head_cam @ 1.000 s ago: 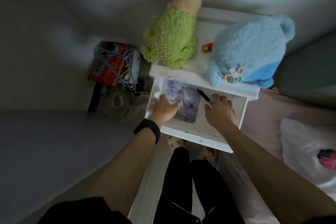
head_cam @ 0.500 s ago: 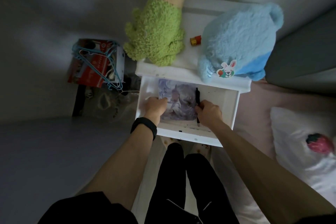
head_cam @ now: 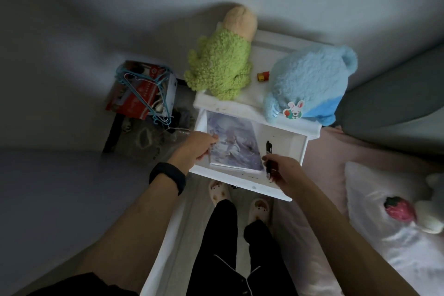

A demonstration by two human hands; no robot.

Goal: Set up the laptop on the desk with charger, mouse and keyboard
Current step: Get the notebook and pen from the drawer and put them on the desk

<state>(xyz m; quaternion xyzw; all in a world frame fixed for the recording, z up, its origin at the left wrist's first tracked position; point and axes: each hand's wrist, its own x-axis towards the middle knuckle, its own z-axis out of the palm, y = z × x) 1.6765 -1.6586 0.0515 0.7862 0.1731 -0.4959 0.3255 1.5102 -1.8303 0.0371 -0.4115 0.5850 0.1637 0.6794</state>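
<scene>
Pinching a black pen, right hand hovers over drawer; left hand seemingly grips the print.

We see a white nightstand carrying a green plush toy, a blue plush toy and a small red object between them; its open drawer holds an illustrated print.

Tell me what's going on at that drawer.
A person stands over an open white drawer. Their left hand holds the left edge of an illustrated print lying inside; the right hand grips a black pen. A green plush and a blue plush sit on the nightstand top. No laptop, charger, mouse or keyboard is in view.
</scene>
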